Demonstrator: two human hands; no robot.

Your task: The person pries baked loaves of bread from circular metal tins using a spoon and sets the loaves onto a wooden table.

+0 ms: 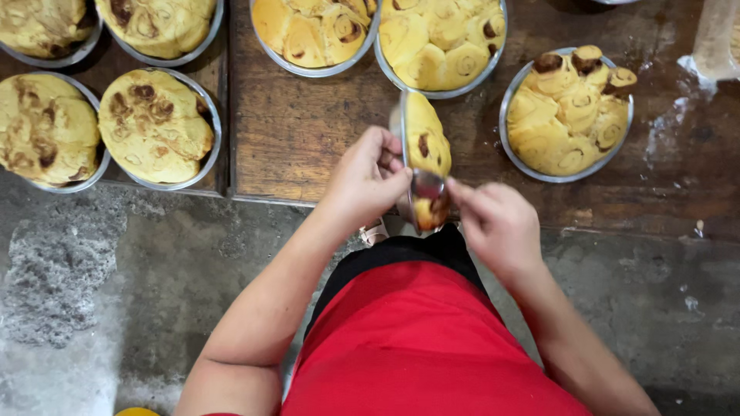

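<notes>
At the table edge (308,202), both hands' grip, left hand (368,181) and right hand (497,223), pinching tilted bun pan (422,146).

Person seen from above, bright red garment (416,339) covering the torso, black band of cloth (401,254) at its upper edge, both arms bare to above the elbow, no sleeves in view, left hand (366,181) and right hand (497,223) bare, without gloves

Eight round metal pans of swirled buns: four on the far left (158,127), two far centre (441,42), one on the right (566,114), and one tilted on edge (420,142) between two hands, left (366,181) and right (497,223). One wooden table (308,131).
</notes>
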